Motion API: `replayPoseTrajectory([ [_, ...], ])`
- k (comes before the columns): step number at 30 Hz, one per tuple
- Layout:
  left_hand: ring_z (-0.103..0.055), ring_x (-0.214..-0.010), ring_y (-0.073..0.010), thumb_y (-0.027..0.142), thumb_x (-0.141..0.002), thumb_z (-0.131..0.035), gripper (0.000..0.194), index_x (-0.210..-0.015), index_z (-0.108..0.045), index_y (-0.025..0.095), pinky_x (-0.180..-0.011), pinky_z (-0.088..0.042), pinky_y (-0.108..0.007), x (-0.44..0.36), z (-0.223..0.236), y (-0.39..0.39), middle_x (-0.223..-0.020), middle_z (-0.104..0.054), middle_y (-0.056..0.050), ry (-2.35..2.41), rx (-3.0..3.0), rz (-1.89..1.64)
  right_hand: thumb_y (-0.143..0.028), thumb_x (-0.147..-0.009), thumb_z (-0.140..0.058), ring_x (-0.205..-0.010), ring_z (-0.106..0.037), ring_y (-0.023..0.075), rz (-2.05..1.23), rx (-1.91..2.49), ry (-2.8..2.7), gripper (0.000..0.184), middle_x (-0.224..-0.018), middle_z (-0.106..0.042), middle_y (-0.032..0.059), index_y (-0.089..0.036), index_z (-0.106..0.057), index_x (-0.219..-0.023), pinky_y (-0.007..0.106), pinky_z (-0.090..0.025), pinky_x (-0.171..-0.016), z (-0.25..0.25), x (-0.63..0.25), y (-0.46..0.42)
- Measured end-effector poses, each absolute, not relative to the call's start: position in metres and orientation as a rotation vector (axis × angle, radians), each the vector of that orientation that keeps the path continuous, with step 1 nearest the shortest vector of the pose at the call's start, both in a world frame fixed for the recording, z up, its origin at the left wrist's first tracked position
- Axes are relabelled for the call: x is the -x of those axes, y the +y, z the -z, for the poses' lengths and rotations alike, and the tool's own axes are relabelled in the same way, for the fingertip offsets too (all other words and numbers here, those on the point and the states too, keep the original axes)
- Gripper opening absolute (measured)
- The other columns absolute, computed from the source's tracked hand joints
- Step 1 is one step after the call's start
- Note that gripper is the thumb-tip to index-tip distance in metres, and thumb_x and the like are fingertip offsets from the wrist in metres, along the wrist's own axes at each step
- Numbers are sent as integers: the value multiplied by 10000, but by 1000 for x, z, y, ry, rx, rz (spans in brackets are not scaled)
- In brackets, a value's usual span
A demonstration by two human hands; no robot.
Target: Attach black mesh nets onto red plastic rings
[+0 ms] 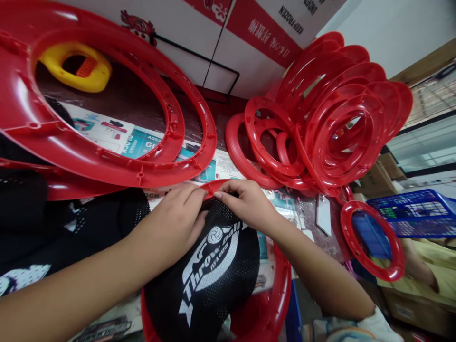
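Observation:
A black mesh cloth (238, 266) printed "Throw Ball" in white lies across a red plastic ring (283, 280) in front of me. My left hand (174, 213) pinches the far edge of the cloth at the ring's rim. Close beside it, my right hand (249, 204) grips the same edge between thumb and fingers. Both sets of fingertips nearly meet at the rim, and the cloth hangs from them toward me. How the cloth sits on the rim beneath my fingers is hidden.
Large red rings (142, 175) lie at the left, with a yellow handle-like piece (103, 80) and more black mesh (96, 237). Stacked red rings (342, 95) lean at the right. White cartons (199, 42) stand behind. A blue basket (420, 209) and another person's arm (418, 266) are far right.

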State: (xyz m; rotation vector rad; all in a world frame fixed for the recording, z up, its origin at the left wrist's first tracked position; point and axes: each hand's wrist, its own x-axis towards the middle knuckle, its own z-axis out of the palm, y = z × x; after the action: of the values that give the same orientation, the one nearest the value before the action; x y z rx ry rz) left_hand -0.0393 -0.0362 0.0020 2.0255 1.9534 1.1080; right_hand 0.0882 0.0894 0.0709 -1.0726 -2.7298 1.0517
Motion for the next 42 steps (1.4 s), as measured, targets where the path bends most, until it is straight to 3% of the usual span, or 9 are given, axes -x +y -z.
replayPoseTrajectory([
  [7, -581, -975, -296, 114, -890, -436, 213, -1039, -586, 87, -861, -531, -484, 41, -4, -36, -1022, -605, -151, 1905, -2032, -1094, -150, -926, -614, -800, -636, 145, -810, 941, -2906, 122, -867, -723, 45, -140, -703, -844, 260, -437, -748, -67, -86, 89],
  [19, -603, -950, -321, 119, -897, -438, 236, -949, -661, 61, -838, -543, -513, 41, -2, -37, -985, -624, -178, 1918, -2044, -1079, -181, -935, -596, -741, -596, 153, -568, 1051, -3001, 148, -818, -706, 54, -132, -691, -833, 265, -390, -682, -66, -81, 82],
  [26, -594, -970, -324, 110, -895, -429, 272, -1061, -633, 41, -854, -544, -538, 40, -3, -36, -1001, -628, -177, 1912, -2092, -1067, -183, -877, -688, -710, -617, 136, -749, 1203, -2817, 76, -783, -713, 20, -153, -714, -812, 249, -407, -669, -78, -98, 83],
  [31, -567, -1018, -336, 138, -906, -440, 358, -1222, -603, 98, -868, -536, -558, 40, 1, -36, -1065, -610, -170, 1898, -2093, -1062, -145, -884, -649, -710, -620, 126, -894, 1257, -2691, 105, -766, -707, 12, -153, -708, -796, 241, -423, -677, -77, -102, 89],
  [36, -548, -1002, -333, 136, -902, -426, 417, -1283, -596, 131, -853, -534, -551, 40, 5, -37, -1086, -586, -175, 1918, -2122, -1062, -149, -880, -627, -654, -581, 117, -866, 1302, -2688, 132, -722, -683, 12, -145, -690, -764, 242, -399, -645, -72, -97, 91],
  [42, -528, -867, -300, 148, -888, -430, 434, -1279, -618, 167, -755, -533, -491, 39, 5, -36, -969, -550, -147, 1971, -2142, -985, -156, -873, -618, -646, -557, 119, -754, 1345, -2741, 138, -707, -669, 17, -145, -685, -754, 243, -371, -630, -72, -93, 92],
])
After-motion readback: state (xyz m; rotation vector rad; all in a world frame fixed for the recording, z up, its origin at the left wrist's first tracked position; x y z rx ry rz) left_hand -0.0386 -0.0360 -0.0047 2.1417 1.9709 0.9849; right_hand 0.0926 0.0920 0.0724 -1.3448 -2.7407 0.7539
